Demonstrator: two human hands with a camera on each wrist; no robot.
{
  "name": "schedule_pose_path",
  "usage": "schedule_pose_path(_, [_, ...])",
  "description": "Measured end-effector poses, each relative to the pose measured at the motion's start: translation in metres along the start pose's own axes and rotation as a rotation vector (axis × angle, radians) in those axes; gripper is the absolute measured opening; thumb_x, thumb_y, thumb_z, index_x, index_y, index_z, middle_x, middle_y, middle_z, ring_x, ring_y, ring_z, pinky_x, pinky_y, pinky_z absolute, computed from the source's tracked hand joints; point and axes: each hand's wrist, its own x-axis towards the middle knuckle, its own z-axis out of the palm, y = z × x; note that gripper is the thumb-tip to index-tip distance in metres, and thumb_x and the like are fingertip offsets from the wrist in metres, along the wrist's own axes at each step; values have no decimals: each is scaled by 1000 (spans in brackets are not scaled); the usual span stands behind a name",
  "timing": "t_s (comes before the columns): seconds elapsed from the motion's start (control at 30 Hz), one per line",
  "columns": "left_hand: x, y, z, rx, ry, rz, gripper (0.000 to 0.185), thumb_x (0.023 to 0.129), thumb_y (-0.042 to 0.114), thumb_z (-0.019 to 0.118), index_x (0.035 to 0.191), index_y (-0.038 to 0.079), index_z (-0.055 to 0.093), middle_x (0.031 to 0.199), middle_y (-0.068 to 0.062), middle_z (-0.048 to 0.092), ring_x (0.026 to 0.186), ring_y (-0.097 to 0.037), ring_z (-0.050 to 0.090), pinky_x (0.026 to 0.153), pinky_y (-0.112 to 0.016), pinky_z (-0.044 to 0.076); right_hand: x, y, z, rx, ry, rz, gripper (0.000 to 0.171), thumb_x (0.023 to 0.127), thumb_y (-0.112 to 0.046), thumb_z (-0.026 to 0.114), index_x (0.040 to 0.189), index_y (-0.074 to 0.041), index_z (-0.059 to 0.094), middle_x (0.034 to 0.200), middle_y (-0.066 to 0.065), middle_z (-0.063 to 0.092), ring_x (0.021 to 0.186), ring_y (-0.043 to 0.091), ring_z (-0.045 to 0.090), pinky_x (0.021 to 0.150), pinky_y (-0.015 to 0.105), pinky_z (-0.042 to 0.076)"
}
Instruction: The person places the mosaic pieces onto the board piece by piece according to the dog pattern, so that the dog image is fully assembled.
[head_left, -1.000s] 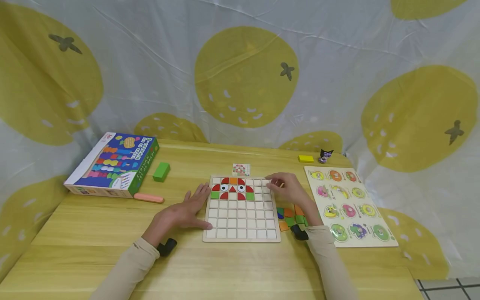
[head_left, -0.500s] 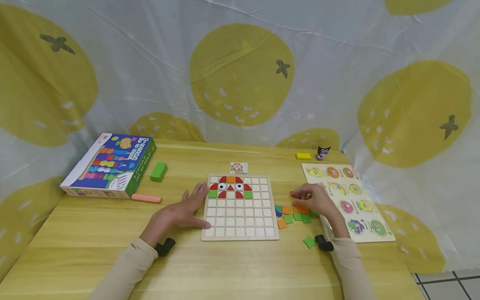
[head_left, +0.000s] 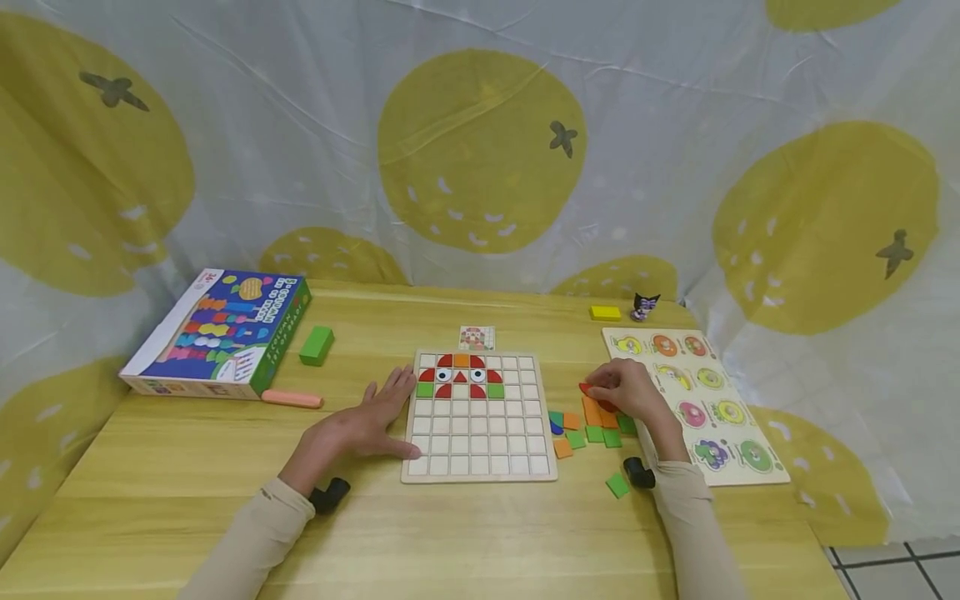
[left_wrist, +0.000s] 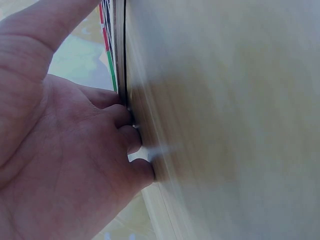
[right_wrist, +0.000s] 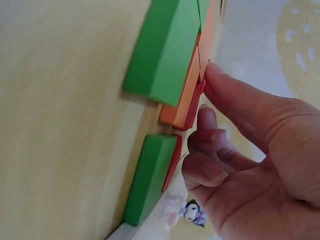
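Observation:
A wooden grid board (head_left: pixel 480 433) lies in the middle of the table, with red, green and orange tiles forming a face in its top rows. My left hand (head_left: pixel 384 419) lies flat on the table, its fingers against the board's left edge; the left wrist view shows the fingers (left_wrist: pixel 127 140) pressed to that edge. My right hand (head_left: pixel 597 391) is over the loose tiles (head_left: pixel 583 433) to the right of the board and pinches a red tile (head_left: pixel 586 388). In the right wrist view the fingertips (right_wrist: pixel 212 80) touch the red tile (right_wrist: pixel 196 106) beside an orange tile (right_wrist: pixel 181 102) and green tiles (right_wrist: pixel 165 50).
A fruit peg puzzle (head_left: pixel 693 400) lies at the right. A colourful box (head_left: pixel 217 333), a green block (head_left: pixel 317 344) and a pink stick (head_left: pixel 292 399) are at the left. A small card (head_left: pixel 477 337), a yellow block (head_left: pixel 604 313) and a figurine (head_left: pixel 643 306) sit farther back. One green tile (head_left: pixel 617 484) lies apart.
My right hand has moved from the board's upper right corner to the loose tiles and has taken up a red tile. The left hand has stayed in place.

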Motion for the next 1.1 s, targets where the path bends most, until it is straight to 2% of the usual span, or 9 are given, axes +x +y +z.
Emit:
schedule_pose_path(0.23, [-1,-1,1,6,-2,3,117,95,39,84,170,-4,4,180,-22,-9,166,-42,-12,131,-63,-7,4,-8,0,-20,-46,60,10,93,-7,84,99,1,80,87,7,75,75,19,62,71,33,54])
schedule_pose_path(0.53, [0,0,0,12,2,-4,118,95,39,85,171,-4,5,180,-22,-8,166,-42,-11,132,-63,-6,4,-10,-1,-10,-40,46,12,92,-4,85,94,1,74,83,7,72,72,17,62,68,30,54])
schedule_pose_path(0.63, [1,0,1,13,2,-3,118,94,39,85,171,-4,5,180,-22,-8,166,-42,-10,132,-63,-6,2,-12,0,-1,-15,11,14,91,-6,86,96,-1,74,83,6,73,73,16,64,68,28,55])
schedule_pose_path(0.77, [1,1,1,5,-5,3,119,94,39,85,171,-4,5,180,-23,-8,166,-43,-11,131,-64,-7,1,-24,5,52,-6,-91,17,92,-8,86,106,-2,79,86,4,75,74,15,66,69,26,55])
schedule_pose_path(0.9, [1,0,1,7,-2,3,119,94,39,85,170,-5,4,179,-23,-9,166,-42,-11,131,-64,-7,10,-47,17,169,-96,-164,16,95,-10,84,109,-3,84,92,4,80,75,14,67,69,26,55])
schedule_pose_path(1.1, [0,-1,0,8,3,16,119,95,39,84,170,-5,4,179,-23,-9,166,-43,-11,131,-65,-7,29,-83,46,282,-229,-173,8,97,-9,82,103,-7,86,98,4,83,77,13,69,69,23,58])
